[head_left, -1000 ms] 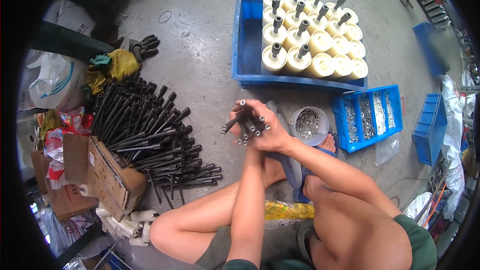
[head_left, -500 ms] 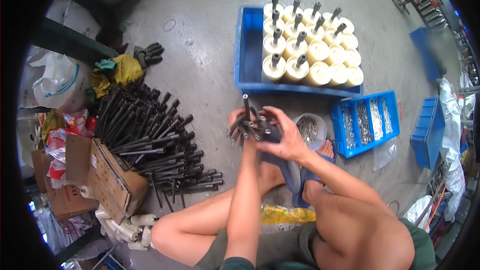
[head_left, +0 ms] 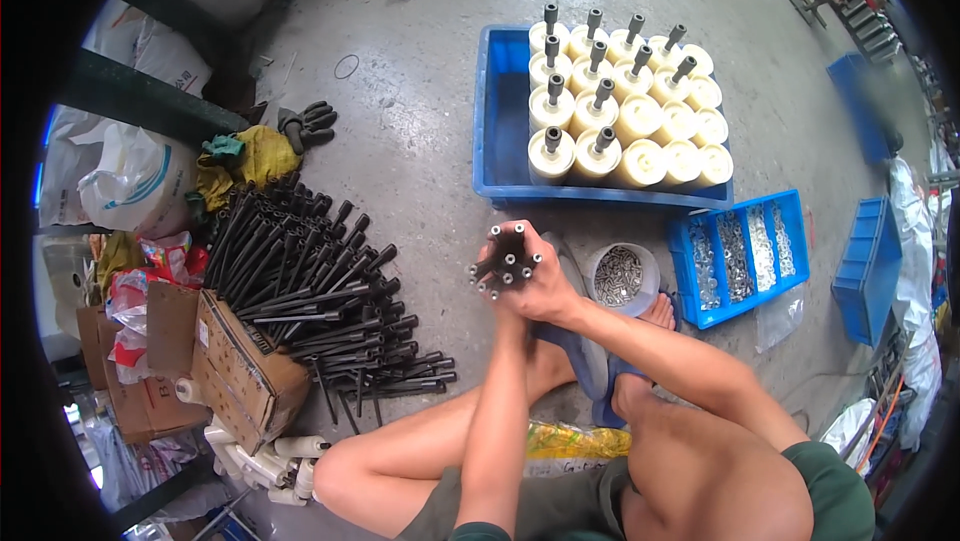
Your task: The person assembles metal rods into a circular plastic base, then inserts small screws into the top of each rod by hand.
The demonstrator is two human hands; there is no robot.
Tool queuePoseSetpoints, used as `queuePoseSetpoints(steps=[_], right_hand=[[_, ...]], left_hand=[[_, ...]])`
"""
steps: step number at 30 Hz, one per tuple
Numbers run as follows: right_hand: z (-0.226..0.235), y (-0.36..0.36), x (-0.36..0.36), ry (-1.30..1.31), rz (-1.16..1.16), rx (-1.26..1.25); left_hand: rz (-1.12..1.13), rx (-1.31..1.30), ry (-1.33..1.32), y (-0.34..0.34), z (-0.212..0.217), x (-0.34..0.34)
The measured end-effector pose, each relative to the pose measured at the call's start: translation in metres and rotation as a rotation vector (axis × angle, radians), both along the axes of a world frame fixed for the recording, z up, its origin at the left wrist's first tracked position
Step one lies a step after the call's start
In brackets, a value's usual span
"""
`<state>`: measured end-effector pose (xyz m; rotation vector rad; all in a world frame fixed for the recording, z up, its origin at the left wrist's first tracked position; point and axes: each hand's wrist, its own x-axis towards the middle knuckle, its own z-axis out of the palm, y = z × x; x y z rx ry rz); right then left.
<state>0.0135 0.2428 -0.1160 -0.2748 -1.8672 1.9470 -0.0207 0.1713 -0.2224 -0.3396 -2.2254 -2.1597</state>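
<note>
A bundle of black rods (head_left: 511, 263) stands between my two hands, its pale metal ends pointing up toward me. My left hand (head_left: 487, 309) is closed around the bundle from the left and below. From the other side my right hand (head_left: 553, 286) wraps the same rods, fingers behind them. The rods hide parts of both hands. Beyond them, a blue crate (head_left: 484, 166) holds rows of cream cylinders (head_left: 641, 163); many have a black rod end standing upright in the middle, while several at the near right have none.
A big pile of black rods (head_left: 330, 311) lies left, beside a cardboard box (head_left: 245, 371). Right of my hands are a white tub (head_left: 647, 271) of small metal parts and a blue divided tray (head_left: 712, 317) of hardware. A dark glove (head_left: 308, 124) lies far left.
My right hand has closed in around the rods, which are now gathered into a tighter bundle with ends more level. One rod that stuck up higher no longer does.
</note>
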Motion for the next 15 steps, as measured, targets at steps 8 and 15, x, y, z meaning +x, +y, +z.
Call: queuePoseSetpoints(steps=[8, 15], right_hand=[[0.000, 0.007, 0.017, -0.019, 0.036, 0.457], [0.020, 0.018, 0.051, -0.189, 0.014, 0.601]], left_hand=[[0.002, 0.056, -0.014, -0.007, 0.002, 0.009], [0.033, 0.052, -0.071, -0.008, -0.030, 0.009]])
